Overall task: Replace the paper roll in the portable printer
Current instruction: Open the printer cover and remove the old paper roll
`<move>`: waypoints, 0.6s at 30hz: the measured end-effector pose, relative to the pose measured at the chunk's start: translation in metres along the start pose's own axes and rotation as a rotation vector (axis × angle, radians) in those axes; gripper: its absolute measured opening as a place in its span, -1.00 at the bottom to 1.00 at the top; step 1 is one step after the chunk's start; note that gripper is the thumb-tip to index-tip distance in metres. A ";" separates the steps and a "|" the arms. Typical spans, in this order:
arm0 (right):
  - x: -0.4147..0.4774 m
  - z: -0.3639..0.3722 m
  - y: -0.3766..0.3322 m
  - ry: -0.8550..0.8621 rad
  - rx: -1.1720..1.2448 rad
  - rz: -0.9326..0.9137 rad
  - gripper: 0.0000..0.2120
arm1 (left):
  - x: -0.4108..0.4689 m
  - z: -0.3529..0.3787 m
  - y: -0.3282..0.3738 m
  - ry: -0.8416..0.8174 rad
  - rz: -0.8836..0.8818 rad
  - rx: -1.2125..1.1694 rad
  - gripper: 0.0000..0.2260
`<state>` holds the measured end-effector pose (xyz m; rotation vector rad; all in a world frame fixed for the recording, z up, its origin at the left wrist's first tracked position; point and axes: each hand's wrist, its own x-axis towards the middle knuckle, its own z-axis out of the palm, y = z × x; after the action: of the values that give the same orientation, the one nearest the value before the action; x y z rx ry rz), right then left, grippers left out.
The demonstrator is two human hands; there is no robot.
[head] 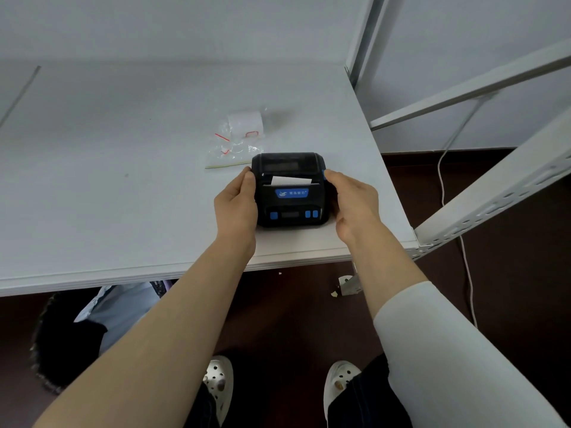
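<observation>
Two hands frame the printer (290, 189) near the front edge of the desk (123, 211), the left hand (236, 202) flat against its left side and the right hand (355, 202) cupped around its right side. Both are grasping the black case, fingers wrapped on its flanks, and it sits flat on the desk between them. The right fingertips (329, 174) rest just at a small blue catch (324, 175) on the upper right corner; my guess is that this is the lid release, so the step in hand looks like opening the cover.

To do that well, I'd keep the left hand pressing the body down so it doesn't skid, push the catch squarely, and let the lid swing back away from the person rather than prying at it. A short tongue of white paper (290, 180) sticks out of the slot, so the lid appears closed for now.

On the front there is a blue label (292, 193) with a pale logo and a few characters, too small for me to read. Below it are blue buttons (311, 214) and a dim little screen.

Beyond the hands, just past the printer, lies a clear plastic bag (234, 149) with red marks, and beyond that a white paper roll (245, 122), well within reach.
</observation>
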<state>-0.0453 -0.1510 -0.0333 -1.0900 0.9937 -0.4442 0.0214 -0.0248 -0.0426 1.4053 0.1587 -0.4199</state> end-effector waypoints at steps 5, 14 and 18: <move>0.001 -0.002 -0.002 -0.007 -0.053 -0.038 -0.93 | -0.001 0.000 0.002 -0.005 -0.040 -0.019 -0.74; -0.004 0.000 -0.005 -0.020 -0.049 -0.072 -0.85 | -0.003 0.001 0.007 -0.052 -0.020 -0.011 -0.69; -0.004 -0.001 -0.008 -0.019 -0.025 -0.030 -0.87 | -0.001 0.000 0.011 -0.075 0.029 0.042 -0.72</move>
<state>-0.0465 -0.1523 -0.0245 -1.1305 0.9693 -0.4458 0.0250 -0.0232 -0.0318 1.4296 0.0690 -0.4538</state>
